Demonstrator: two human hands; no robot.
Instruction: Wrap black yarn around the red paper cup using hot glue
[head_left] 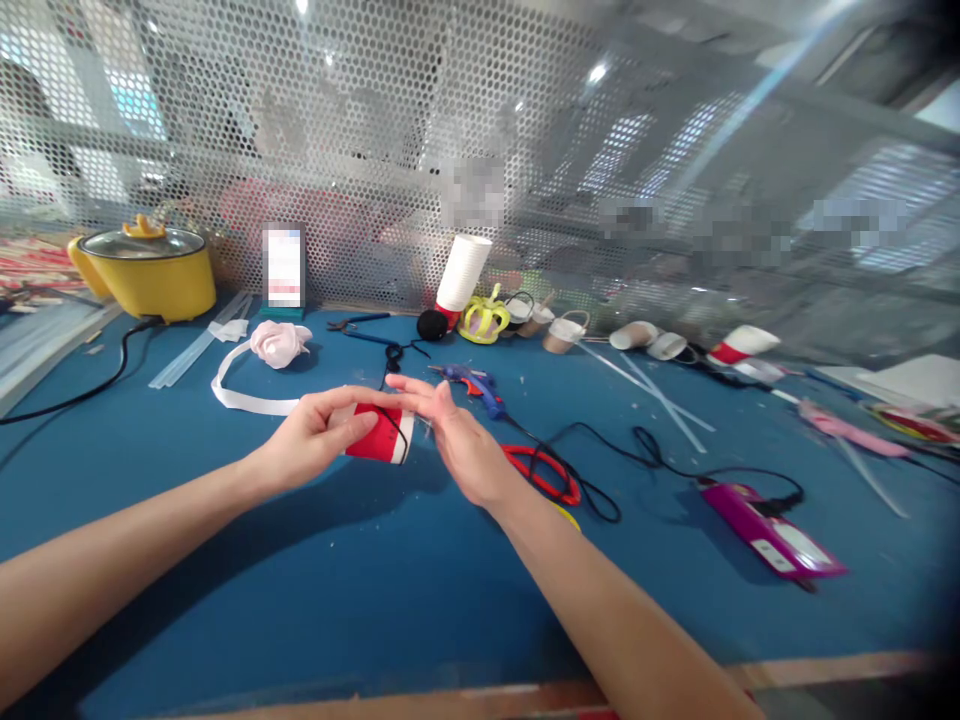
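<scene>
Both forearms reach over the blue surface [225,600]; the left hand [311,440] pinches a red-and-white paper cup [381,436] lying sideways, with the right hand [457,445] spread open, fingertips touching the cup's rim.

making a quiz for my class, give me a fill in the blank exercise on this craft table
1. The left hand holds a red and white paper ____.
2. The pot at far left is ____ in colour.
3. The glue gun lying beyond the right hand is ____.

Missing words: cup; yellow; blue
</scene>
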